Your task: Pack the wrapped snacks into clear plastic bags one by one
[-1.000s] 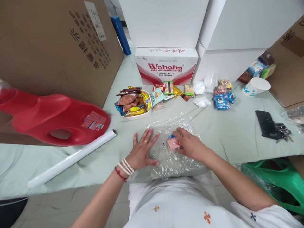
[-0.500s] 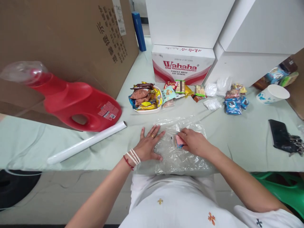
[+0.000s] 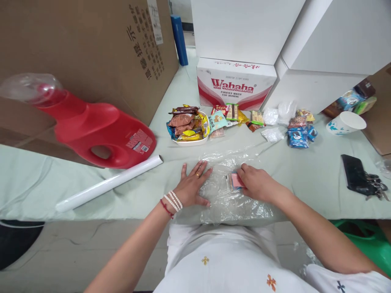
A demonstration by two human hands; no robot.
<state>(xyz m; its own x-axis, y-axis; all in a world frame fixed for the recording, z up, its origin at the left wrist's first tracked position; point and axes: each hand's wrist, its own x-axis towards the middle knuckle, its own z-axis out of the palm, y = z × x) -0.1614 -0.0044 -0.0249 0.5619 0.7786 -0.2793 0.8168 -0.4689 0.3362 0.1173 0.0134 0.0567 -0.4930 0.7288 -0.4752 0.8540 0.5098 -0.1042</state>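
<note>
A crumpled clear plastic bag (image 3: 232, 199) lies on the pale green table at its near edge. My left hand (image 3: 192, 185) rests flat on the bag's left side, fingers spread, a ring on one finger and bead bracelets at the wrist. My right hand (image 3: 258, 184) is inside or on the bag, fingers closed on a small pink packet (image 3: 236, 180). A white dish (image 3: 189, 141) heaped with wrapped snacks stands behind the bag.
A red jug (image 3: 100, 132) lies on its side at left beside a white roll (image 3: 110, 183). Cardboard box (image 3: 85, 53), Wahaha carton (image 3: 235, 87) and white boxes (image 3: 320, 44) line the back. Loose snack packs (image 3: 299, 132), a paper cup (image 3: 345, 122), phone with keys (image 3: 356, 175) at right.
My right hand with the pink packet has slid slightly to the right inside the bag. The left hand stays flat. The camera view has shifted a little.
</note>
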